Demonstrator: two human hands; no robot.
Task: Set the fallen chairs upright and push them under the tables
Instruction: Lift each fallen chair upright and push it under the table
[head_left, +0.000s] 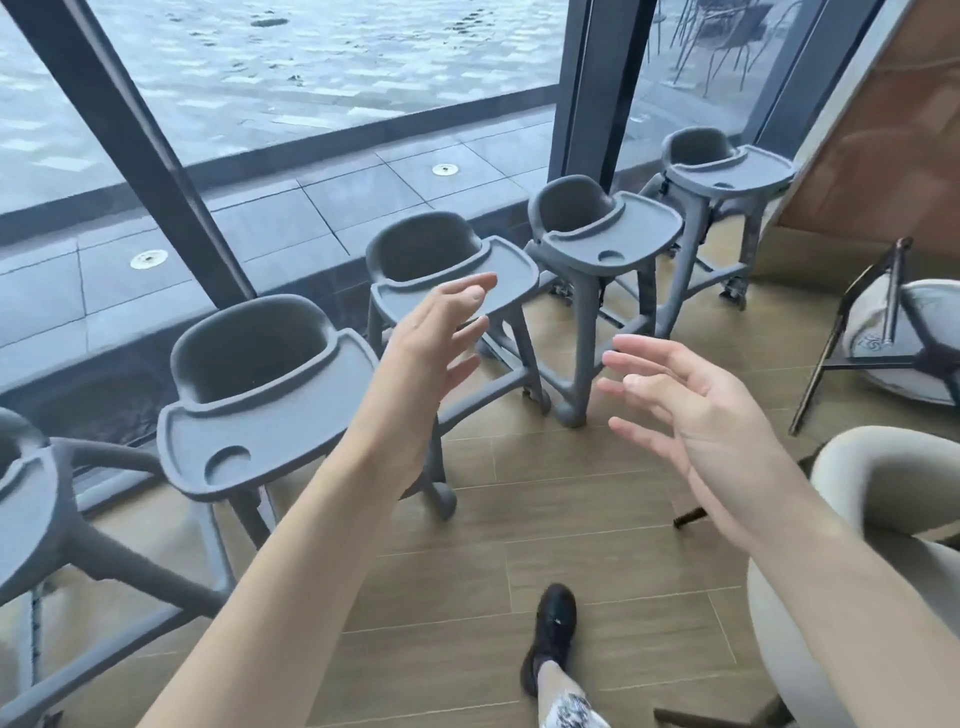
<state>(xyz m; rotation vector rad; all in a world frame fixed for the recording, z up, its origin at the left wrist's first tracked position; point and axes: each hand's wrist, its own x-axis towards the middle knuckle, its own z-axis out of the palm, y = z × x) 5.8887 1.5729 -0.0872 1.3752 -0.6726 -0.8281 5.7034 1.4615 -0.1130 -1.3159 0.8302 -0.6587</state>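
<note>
We see two bare arms reaching out in front of us. The left hand (431, 338) is up in the air with its fingers (467, 293) apart and a little bent, and it holds nothing. The right hand (691, 415) is also up in the air, palm turned toward the left hand, with its fingers (639, 358) spread and loose. It holds nothing too. The two hands are near each other but do not touch.

On the far right we see a fallen chair (904, 343). It lies on its side on the wooden floor (519, 561), with its dark legs sticking out and its pale round seat showing behind them. It is well apart from both hands. Closer to us, at the right edge, we see a cream chair (883, 467) with a curved back, partly behind the right arm. We cannot tell how its legs stand.

Behind the hands a row of gray high chairs (597, 234) stands upright along the big window (311, 78). Each one has a tray in front with a round cup spot. The left hand is in front of one of them, but we cannot tell if it touches it.

Down low we see a foot in a black shoe (553, 623) on the floor.
</note>
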